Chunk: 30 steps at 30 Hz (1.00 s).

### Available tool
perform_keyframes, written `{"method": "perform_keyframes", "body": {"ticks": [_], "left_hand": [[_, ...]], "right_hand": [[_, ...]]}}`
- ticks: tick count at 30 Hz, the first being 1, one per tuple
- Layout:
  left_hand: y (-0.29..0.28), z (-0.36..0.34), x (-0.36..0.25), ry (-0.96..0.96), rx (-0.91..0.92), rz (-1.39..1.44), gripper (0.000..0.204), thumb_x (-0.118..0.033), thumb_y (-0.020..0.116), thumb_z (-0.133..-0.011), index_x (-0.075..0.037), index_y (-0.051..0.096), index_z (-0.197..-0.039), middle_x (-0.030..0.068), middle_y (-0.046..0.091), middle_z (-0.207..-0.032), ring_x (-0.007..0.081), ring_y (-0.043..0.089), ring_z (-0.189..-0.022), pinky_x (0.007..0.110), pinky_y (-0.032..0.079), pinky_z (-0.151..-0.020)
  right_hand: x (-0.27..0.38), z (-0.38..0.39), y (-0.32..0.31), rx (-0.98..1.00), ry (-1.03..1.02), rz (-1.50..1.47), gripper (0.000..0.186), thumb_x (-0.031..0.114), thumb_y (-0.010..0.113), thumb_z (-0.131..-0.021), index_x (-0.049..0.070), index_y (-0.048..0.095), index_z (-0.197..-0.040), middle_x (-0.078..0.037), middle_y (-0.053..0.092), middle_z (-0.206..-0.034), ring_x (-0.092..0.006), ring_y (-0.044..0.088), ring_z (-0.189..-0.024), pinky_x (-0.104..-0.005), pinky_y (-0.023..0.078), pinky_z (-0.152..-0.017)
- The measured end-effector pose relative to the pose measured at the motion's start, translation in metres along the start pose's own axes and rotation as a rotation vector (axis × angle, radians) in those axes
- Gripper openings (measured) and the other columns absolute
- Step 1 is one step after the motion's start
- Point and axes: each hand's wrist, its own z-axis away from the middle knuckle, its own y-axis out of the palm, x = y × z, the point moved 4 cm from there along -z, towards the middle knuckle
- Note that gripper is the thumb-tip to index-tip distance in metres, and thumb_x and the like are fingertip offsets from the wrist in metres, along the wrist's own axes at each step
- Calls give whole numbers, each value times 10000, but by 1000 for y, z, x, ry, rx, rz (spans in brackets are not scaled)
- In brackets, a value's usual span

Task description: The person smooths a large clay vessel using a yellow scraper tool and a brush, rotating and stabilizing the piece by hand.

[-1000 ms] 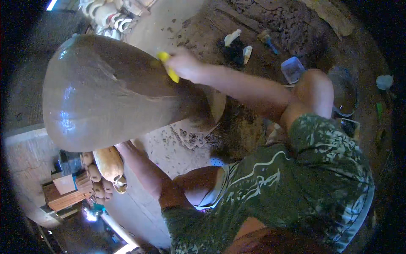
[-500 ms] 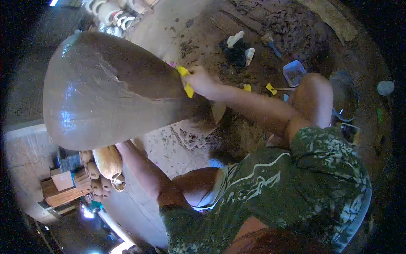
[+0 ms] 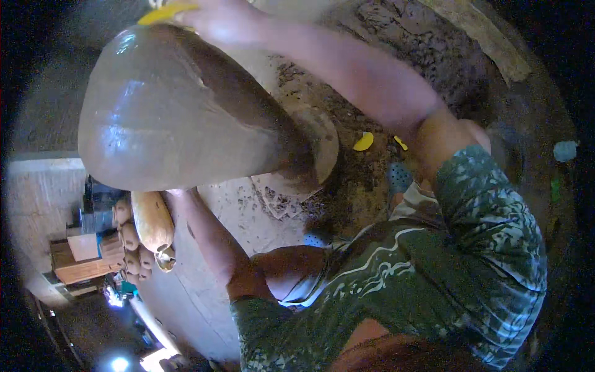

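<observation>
A large wet brown clay pot (image 3: 186,118) stands in front of me, with a wide glossy top and a narrower lower part. Near the base its surface meets a round support (image 3: 323,146). My right hand (image 3: 223,22), blurred by motion, is closed on a yellow scraper (image 3: 166,12) at the far upper edge of the pot. My left hand (image 3: 180,193) is at the near side of the pot, just under its wide part. The pot hides most of the left fingers.
Yellow pieces (image 3: 364,141) lie on the muddy floor to the right. A tan elongated vessel (image 3: 153,220) is beside my left hand, with several brown pots (image 3: 130,239) behind it. A wooden box (image 3: 83,263) stands at the left. Wet clay (image 3: 427,62) covers ground at upper right.
My right hand has swept from the pot's lower right flank to its far upper edge with the yellow scraper. My left hand stays by the near side. The view has shifted slightly.
</observation>
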Motion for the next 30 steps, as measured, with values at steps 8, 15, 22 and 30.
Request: {"method": "perform_keyframes", "body": {"ticks": [8,15,22,30], "left_hand": [[-20,8,2,99,-17,-142,702,-558,447,-975,-61,348,-1461,132,479,-1400,311,517,-1229,454,523,-954],[18,29,-26,-18,-195,-10,760,-689,304,-956,-74,438,-1382,142,514,-1355,322,545,-1167,496,488,-975],[-31,7,0,17,-35,-39,837,-721,371,-920,-100,349,-1481,140,454,-1431,349,479,-1282,538,466,-1010],[2,13,-2,-15,-96,88,783,-676,347,-953,-93,359,-1476,127,463,-1420,326,473,-1289,504,448,-1039]], "right_hand": [[-4,171,27,-110,-333,251,243,-1,593,-887,37,691,-1106,-145,670,-1032,-300,646,-1005,-383,521,-895],[12,80,0,-79,-163,322,183,82,589,-916,52,693,-1063,-138,666,-981,-289,643,-929,-396,505,-817],[31,-13,15,15,-103,196,211,58,573,-917,1,649,-1106,-170,674,-951,-277,649,-926,-381,502,-810],[4,172,31,-100,-392,276,228,4,591,-874,28,689,-1080,-136,670,-991,-293,644,-948,-379,515,-854]]}}
